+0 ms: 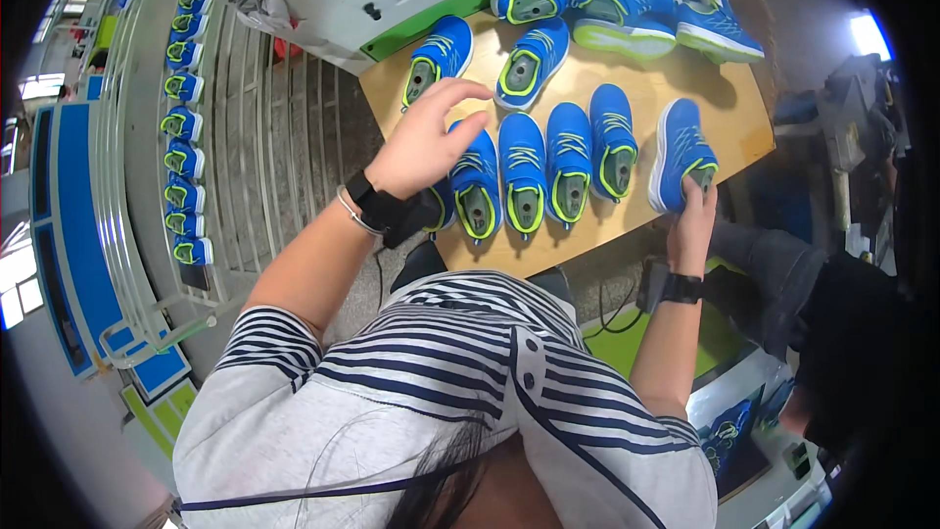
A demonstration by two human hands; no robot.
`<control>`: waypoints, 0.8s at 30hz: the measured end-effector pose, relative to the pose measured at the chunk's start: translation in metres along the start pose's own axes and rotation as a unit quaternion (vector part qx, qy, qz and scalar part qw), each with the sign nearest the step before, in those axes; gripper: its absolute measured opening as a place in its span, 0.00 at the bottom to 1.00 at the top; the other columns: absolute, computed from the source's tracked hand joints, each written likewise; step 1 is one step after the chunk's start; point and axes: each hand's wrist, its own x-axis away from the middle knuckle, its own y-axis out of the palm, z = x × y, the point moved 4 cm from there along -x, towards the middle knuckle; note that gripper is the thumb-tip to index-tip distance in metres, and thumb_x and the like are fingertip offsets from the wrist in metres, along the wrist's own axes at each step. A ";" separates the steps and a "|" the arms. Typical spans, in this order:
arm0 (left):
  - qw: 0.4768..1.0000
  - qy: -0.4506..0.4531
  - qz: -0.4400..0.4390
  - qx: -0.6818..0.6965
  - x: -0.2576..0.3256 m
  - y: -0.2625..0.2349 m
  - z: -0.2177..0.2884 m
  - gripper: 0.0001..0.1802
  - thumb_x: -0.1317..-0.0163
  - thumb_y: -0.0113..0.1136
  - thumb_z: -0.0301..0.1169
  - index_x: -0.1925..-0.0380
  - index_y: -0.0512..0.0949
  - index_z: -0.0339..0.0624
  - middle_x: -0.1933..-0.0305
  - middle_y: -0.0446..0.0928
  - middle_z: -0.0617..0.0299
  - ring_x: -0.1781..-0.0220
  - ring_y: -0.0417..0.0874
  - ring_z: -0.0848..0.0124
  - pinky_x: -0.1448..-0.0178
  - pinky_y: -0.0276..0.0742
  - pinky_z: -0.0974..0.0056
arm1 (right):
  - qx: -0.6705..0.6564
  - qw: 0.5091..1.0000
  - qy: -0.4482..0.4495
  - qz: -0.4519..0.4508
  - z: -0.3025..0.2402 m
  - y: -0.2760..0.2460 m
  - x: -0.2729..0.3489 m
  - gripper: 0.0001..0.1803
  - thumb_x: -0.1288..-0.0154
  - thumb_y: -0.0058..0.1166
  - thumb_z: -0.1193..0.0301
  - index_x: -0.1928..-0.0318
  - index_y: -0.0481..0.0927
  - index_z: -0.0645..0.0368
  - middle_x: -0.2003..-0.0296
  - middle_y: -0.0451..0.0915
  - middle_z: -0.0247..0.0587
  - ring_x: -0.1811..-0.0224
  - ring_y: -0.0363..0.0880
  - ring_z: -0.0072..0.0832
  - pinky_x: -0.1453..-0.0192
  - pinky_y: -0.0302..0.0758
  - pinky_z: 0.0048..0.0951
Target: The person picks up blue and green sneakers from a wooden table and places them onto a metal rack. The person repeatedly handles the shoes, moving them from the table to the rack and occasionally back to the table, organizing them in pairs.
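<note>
My right hand [695, 227] grips a blue sneaker [682, 142] by its heel, above the right side of a wooden table [578, 73]. The sneaker has a white sole, lime trim and laces, and its toe points away from me. My left hand [428, 142], fingers apart and nothing in it, hovers over the left end of a row of matching sneakers. In that row, one sneaker [475, 181] lies partly under the left hand, and another [524, 176] stands beside it. Two more sneakers, one [438, 54] and another [532, 64], sit just beyond the hand.
Several more sneakers [627, 10] are heaped at the table's far edge, some on their sides. At the left, a rack of metal rails [264, 137] stands beside a long line of sneakers [183, 152]. Another person's dark-clothed arm [764, 255] is close on the right.
</note>
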 end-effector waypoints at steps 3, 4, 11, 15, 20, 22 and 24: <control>0.990 0.031 0.009 0.137 0.012 0.033 0.023 0.38 0.34 0.68 0.44 0.28 0.64 0.46 0.28 0.68 0.52 0.28 0.70 0.56 0.30 0.69 0.55 | 0.079 0.994 -0.069 -0.042 -0.058 0.061 0.069 0.40 0.33 0.63 0.63 0.28 0.60 0.67 0.35 0.70 0.49 0.34 0.70 0.37 0.28 0.65 0.37; 0.985 0.011 -0.039 0.165 0.014 0.043 0.033 0.54 0.39 0.74 0.45 0.21 0.49 0.50 0.22 0.58 0.50 0.24 0.63 0.57 0.26 0.65 0.51 | 0.114 0.981 -0.113 -0.111 -0.063 0.085 0.094 0.43 0.35 0.65 0.63 0.26 0.58 0.66 0.32 0.67 0.51 0.30 0.67 0.39 0.25 0.62 0.38; 0.864 -0.103 0.113 0.479 0.042 0.014 -0.010 0.53 0.47 0.64 0.16 0.22 0.48 0.47 0.35 0.70 0.56 0.36 0.76 0.63 0.34 0.75 0.58 | 0.260 0.939 -0.085 -0.207 0.012 0.108 0.096 0.45 0.39 0.67 0.73 0.25 0.57 0.65 0.30 0.63 0.59 0.27 0.62 0.51 0.25 0.61 0.46; 0.858 -0.120 0.153 0.476 0.065 0.008 -0.040 0.52 0.47 0.64 0.17 0.23 0.49 0.46 0.33 0.68 0.55 0.35 0.75 0.63 0.33 0.74 0.57 | 0.377 0.876 -0.256 -0.154 0.043 0.131 0.104 0.47 0.39 0.64 0.79 0.24 0.52 0.63 0.30 0.61 0.62 0.27 0.60 0.57 0.23 0.58 0.49; 0.854 -0.134 0.160 0.477 0.068 0.001 -0.011 0.52 0.49 0.66 0.19 0.23 0.52 0.47 0.32 0.68 0.57 0.31 0.71 0.63 0.27 0.68 0.57 | 0.244 0.928 -0.233 -0.155 0.046 0.121 0.087 0.37 0.34 0.57 0.78 0.26 0.60 0.62 0.29 0.65 0.52 0.25 0.62 0.41 0.22 0.58 0.37; 0.898 -0.084 0.173 0.395 0.060 -0.005 -0.019 0.54 0.49 0.66 0.19 0.22 0.51 0.47 0.31 0.66 0.56 0.31 0.69 0.64 0.27 0.66 0.58 | 0.191 0.955 -0.190 -0.126 0.014 0.124 0.093 0.36 0.33 0.57 0.78 0.27 0.61 0.62 0.30 0.66 0.50 0.26 0.62 0.39 0.23 0.58 0.36; 0.903 -0.066 0.181 0.383 0.051 -0.012 -0.015 0.53 0.48 0.65 0.18 0.22 0.50 0.48 0.31 0.65 0.56 0.31 0.68 0.64 0.27 0.65 0.59 | 0.246 0.920 -0.278 -0.127 -0.017 0.125 0.087 0.38 0.34 0.59 0.77 0.26 0.59 0.61 0.32 0.67 0.49 0.28 0.64 0.36 0.24 0.59 0.38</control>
